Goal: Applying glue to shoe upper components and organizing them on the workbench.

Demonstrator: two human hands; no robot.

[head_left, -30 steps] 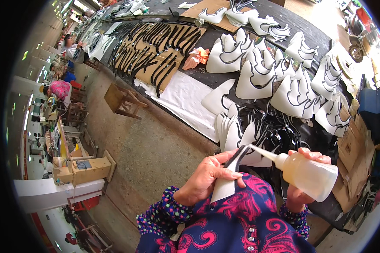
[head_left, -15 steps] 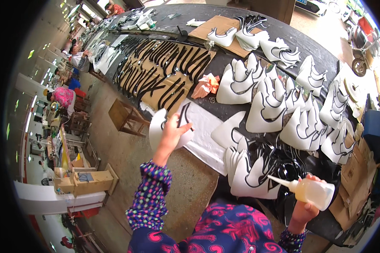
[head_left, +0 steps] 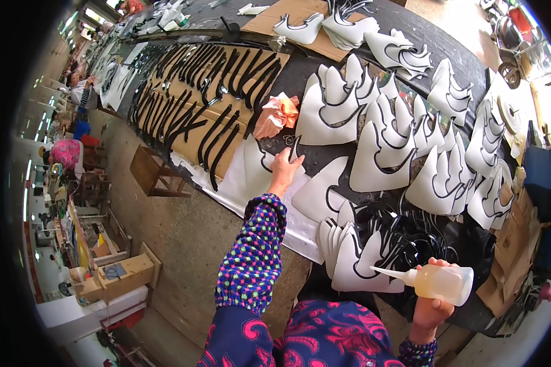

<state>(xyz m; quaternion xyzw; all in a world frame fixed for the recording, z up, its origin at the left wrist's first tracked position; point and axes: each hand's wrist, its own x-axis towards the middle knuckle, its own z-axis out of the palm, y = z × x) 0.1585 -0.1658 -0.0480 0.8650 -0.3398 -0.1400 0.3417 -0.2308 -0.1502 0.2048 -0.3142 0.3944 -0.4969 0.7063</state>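
Note:
My left hand (head_left: pixel 283 170) is over the white sheet, gripping a curved white foam piece (head_left: pixel 257 164) with a black edge strip; the fingers partly hide it. Another white foam piece (head_left: pixel 319 191) lies just right of that hand. In my right hand (head_left: pixel 433 309) is a translucent squeeze bottle (head_left: pixel 442 284) of pale yellowish liquid, tilted on its side. Its long thin nozzle points left, in front of a stack of white black-edged pieces (head_left: pixel 356 263).
Black strips lie in rows on cardboard (head_left: pixel 187 137) at the left. Beside them is a crumpled orange cloth (head_left: pixel 277 115). Several stacks of white pieces (head_left: pixel 382 156) cover the table's right side. A wooden stool (head_left: pixel 156 174) stands on the floor, and other people work at far left.
My left hand has moved right with the white foam piece, from beyond the table's near edge onto the white sheet. The bottle has shifted slightly left and lies more level.

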